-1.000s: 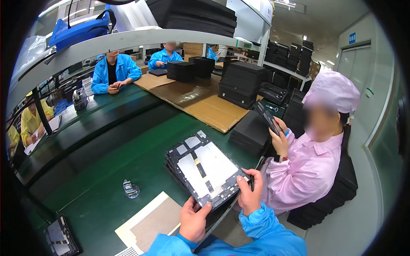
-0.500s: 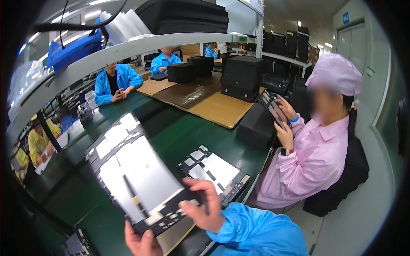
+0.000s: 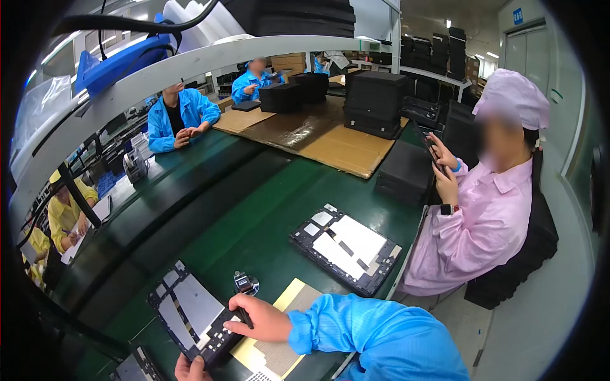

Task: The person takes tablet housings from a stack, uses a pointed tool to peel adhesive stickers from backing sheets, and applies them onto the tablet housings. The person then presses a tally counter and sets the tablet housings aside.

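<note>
A black-framed panel with a silvery inside [image 3: 198,303] lies at the lower left of the green bench, over the edge of a striped sheet. My left hand [image 3: 192,368] pinches its near corner at the bottom edge of the view. On its right edge rests my right hand [image 3: 260,319], with a thin dark tool [image 3: 245,317] between thumb and fingers. Just beyond that hand stands a small round metal-and-clear object [image 3: 245,283]. The striped sheet with a yellow border [image 3: 289,327] passes under my right wrist. A similar panel [image 3: 348,247] lies to the right, apart from both hands.
A person in pink [image 3: 483,209] at the right holds a dark device. Black boxes [image 3: 375,101] stand on cardboard [image 3: 349,155]. People in blue [image 3: 184,117] and yellow [image 3: 67,213] are across the bench. A shelf rail [image 3: 190,60] crosses overhead; another panel [image 3: 136,367] lies bottom left.
The panel in my hands has moved from the right, over the bench, down to the lower left. Both hands moved left with it, and the other panel stays behind at the right.
</note>
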Tool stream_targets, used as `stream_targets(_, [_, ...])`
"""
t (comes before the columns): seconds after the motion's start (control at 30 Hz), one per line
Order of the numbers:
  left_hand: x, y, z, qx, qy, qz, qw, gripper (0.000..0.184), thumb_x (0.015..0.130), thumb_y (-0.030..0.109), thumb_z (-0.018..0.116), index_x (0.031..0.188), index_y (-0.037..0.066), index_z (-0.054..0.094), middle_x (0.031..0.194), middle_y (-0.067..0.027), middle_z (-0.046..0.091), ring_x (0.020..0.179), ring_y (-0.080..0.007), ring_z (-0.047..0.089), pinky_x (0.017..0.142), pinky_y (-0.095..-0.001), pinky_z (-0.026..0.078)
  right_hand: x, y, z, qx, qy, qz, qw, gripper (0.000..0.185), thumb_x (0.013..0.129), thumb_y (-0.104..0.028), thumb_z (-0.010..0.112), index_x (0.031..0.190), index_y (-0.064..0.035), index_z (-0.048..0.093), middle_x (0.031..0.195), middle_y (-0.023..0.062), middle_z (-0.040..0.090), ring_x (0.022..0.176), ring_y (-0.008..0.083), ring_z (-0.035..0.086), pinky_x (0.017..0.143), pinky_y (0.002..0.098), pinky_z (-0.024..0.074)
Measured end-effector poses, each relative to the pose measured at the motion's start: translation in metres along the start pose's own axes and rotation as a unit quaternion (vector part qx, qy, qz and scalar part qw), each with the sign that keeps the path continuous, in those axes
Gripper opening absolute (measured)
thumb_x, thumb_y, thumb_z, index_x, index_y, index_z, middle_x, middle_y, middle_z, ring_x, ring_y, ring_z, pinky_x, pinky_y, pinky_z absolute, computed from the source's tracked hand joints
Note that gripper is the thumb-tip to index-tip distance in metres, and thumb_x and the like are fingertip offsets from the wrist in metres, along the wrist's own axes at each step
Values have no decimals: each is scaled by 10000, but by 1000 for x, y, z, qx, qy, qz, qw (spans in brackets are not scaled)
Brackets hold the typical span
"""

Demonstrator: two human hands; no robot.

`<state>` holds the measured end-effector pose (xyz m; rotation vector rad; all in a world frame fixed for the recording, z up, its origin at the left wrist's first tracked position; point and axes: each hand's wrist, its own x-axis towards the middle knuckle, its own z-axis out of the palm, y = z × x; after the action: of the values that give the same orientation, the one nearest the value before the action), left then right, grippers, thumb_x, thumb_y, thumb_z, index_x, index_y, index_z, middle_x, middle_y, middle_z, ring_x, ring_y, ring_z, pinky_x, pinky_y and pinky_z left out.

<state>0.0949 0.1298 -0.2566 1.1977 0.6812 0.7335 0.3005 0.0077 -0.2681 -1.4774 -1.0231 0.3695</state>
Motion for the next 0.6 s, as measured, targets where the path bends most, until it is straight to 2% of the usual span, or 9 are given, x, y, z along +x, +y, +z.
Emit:
stream_targets(0.1, [-1,0,-1,86,-3,-4,996,291,900,29,594,1162,-94,571,1027,-103,660,882,-170,616,776,-266,479,0,-1,-8,-25,-37,-2,999,345,852,-255,729,1033,-36,532,830,96,581,658,208,566,616,340,471])
stream_targets(0.13, [-2,0,0,125,-9,4,992,296,901,22,589,1165,-110,570,1026,-104,657,917,-181,605,821,-285,476,0,14,-4,-45,-11,-59,997,331,858,-257,721,1020,-30,542,832,115,600,658,229,576,622,355,475])
stream_targets(0.17, [-2,2,1,147,-18,10,989,359,898,45,619,1216,-99,536,1076,-123,639,949,-209,606,845,-302,478,1,12,-6,-50,-14,-50,997,326,858,-258,720,1014,-26,552,847,130,612,670,232,584,629,363,479])
stream_targets(0.2, [4,-3,3,82,-27,11,996,449,849,-39,570,1284,-104,479,1197,-158,596,1082,-233,585,964,-342,447,2,12,-7,-57,-16,-54,997,329,858,-256,722,1022,-25,555,851,126,615,680,231,589,634,361,480])
stream_targets(0.23, [1,-4,3,101,4,32,994,363,874,9,603,1204,-132,548,1066,-113,640,959,-159,602,889,-279,459,3,12,-7,-62,-24,-59,996,332,858,-255,723,1030,-23,558,856,122,617,690,230,595,638,359,481])
stream_targets(0.3, [0,-3,7,150,37,26,988,361,877,53,636,1188,-117,567,1004,-97,656,892,-132,593,794,-276,487,4,6,-12,-49,-43,-11,998,342,855,-248,731,1047,-16,570,878,116,622,738,218,603,672,344,490])
stream_targets(0.37, [-3,0,15,141,45,39,988,339,898,61,628,1193,-95,572,1017,-85,659,893,-117,590,798,-264,486,4,11,-11,-23,-27,-47,998,346,849,-231,741,1059,-9,577,899,109,622,779,196,595,710,319,493])
stream_targets(0.5, [-3,-1,19,110,31,49,992,323,923,69,600,1212,-72,564,1051,-81,658,927,-119,595,831,-262,481,4,17,-7,104,-28,25,994,341,840,-198,754,1059,-12,570,903,100,624,809,177,589,725,306,488])
stream_targets(0.6, [1,-5,16,167,45,50,984,297,911,81,604,1167,-68,578,1021,-93,667,910,-118,598,815,-269,485,8,8,-12,-22,-61,28,997,354,843,-208,752,1076,-23,560,895,96,621,800,181,588,725,314,488])
